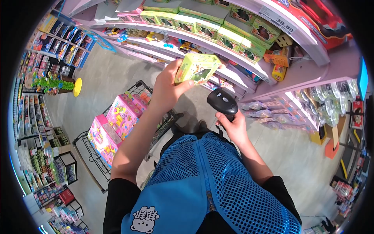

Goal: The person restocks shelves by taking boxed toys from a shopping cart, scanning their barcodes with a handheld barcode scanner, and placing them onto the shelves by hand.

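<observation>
A small green-yellow box (198, 68) with a dark window is gripped in my left hand (170, 84), thumb on its near side, just in front of the shelves. My right hand (233, 128) is closed round the handle of a black handheld scanner (222, 101), whose head points up and left toward the box. The box and scanner are apart. Similar green boxes (206, 28) stand in a row on the shelf (249, 66) ahead.
To the left, a black wire cart (89, 156) holds several pink boxes (104, 134). A plant with a yellow disc (77, 87) stands farther left. Bagged items (327, 97) hang at right. A price label (277, 21) is on the upper shelf edge. Grey floor (97, 70) lies between shelves.
</observation>
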A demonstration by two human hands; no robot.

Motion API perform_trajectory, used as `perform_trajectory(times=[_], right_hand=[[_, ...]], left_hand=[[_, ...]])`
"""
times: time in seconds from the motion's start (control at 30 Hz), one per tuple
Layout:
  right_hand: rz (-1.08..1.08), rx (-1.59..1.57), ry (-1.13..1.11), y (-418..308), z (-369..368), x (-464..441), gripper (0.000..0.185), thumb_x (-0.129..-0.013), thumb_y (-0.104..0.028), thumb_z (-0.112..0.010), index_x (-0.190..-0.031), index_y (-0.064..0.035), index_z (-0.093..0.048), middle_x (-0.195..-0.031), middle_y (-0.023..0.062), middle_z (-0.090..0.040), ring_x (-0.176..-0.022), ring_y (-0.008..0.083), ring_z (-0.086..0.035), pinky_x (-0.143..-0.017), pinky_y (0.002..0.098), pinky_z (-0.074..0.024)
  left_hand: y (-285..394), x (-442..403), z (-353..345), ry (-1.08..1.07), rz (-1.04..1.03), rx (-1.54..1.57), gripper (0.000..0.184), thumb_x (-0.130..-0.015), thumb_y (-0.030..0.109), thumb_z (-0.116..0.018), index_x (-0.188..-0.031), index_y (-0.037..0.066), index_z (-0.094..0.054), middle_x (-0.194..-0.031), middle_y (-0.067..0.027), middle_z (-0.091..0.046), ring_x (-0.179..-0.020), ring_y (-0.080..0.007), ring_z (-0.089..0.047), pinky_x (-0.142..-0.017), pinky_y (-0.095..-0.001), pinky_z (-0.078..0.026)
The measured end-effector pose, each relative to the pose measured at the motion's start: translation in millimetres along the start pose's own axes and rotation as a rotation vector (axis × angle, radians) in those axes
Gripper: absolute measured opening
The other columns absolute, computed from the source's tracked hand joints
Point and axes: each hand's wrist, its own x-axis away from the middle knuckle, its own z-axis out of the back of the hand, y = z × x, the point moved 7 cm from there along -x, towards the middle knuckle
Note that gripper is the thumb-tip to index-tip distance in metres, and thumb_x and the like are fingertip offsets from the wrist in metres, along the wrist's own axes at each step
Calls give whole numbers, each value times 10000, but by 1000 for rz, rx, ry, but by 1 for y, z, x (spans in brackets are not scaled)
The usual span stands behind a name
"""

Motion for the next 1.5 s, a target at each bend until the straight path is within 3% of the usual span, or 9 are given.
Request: perform_trajectory(times=[0.2, 0.37, 0.47, 0.63, 0.9, 1.03, 1.13, 1.47, 1.5], right_hand=[[27, 23, -41, 11, -6, 12, 352, -888, -60, -706, -1216, 13, -599, -858, 39, -694, -684, 87, -642, -640, 269, -534], [56, 87, -43, 14, -3, 20, 380, -871, -82, -713, -1226, -1, -601, -794, 31, -681, -675, 95, -642, -641, 280, -530], [54, 118, -12, 13, 3, 25, 380, -866, -85, -717, -1220, -6, -604, -783, 32, -677, -676, 96, -636, -636, 282, -521], [9, 55, 61, 23, 15, 35, 362, -859, -88, -720, -1194, -2, -614, -789, 48, -680, -698, 102, -637, -651, 285, -520], [1, 68, 179, 37, 33, 52, 364, -848, -111, -731, -1182, -7, -628, -879, 83, -705, -778, 136, -657, -736, 314, -533], [-16, 59, 220, 42, 38, 58, 371, -847, -117, -734, -1187, -11, -630, -896, 93, -709, -794, 148, -664, -749, 320, -535], [-26, 81, 227, 44, 39, 60, 375, -845, -121, -737, -1188, -13, -631, -905, 106, -714, -799, 165, -672, -758, 331, -537], [-63, 151, 177, 39, 29, 55, 372, -844, -133, -746, -1180, -20, -633, -904, 111, -717, -800, 182, -677, -753, 342, -535], [-73, 157, 168, 39, 28, 54, 372, -845, -135, -747, -1180, -22, -632, -903, 112, -717, -799, 183, -676, -752, 342, -534]], left_hand=[[32, -69, -22, -141, -328, -473, 507, -855, -29, -682, -1339, -41, -533, -1212, -129, -620, -1170, -183, -581, -997, -328, -469], [53, -120, -47, -174, -681, -971, 547, -809, -40, -668, -1338, 33, -546, -1375, -198, -497, -1228, -371, -532, -1046, -430, -450], [70, -133, -63, -40, -900, -1079, 459, -825, -77, -597, -1224, 146, -647, -1182, -120, -582, -1153, -309, -580, -899, -418, -552], [79, -170, -81, -113, -702, -791, 261, -1016, 244, -485, -1090, 63, -657, -1025, -193, -623, -1006, -358, -610, -850, -418, -487], [49, -210, -103, -9, -801, -1242, 231, -871, 86, -542, -1047, 48, -685, -885, -222, -623, -867, -422, -614, -756, -489, -509], [4, -254, -95, -186, -451, -1183, 493, -836, 58, -634, -1317, 146, -564, -1426, -174, -469, -1278, -371, -498, -973, -526, -497], [12, -264, -87, -6, -657, -1092, 229, -802, 113, -605, -967, -18, -693, -866, -270, -648, -833, -460, -630, -779, -522, -518], [1, -280, -76, 52, -574, -998, 402, -762, 186, -683, -1128, 20, -662, -989, -299, -673, -936, -413, -674, -840, -484, -538], [-8, -286, -74, 66, -263, -1283, 397, -791, 206, -692, -1135, 13, -648, -997, -279, -679, -947, -416, -671, -842, -490, -536]])
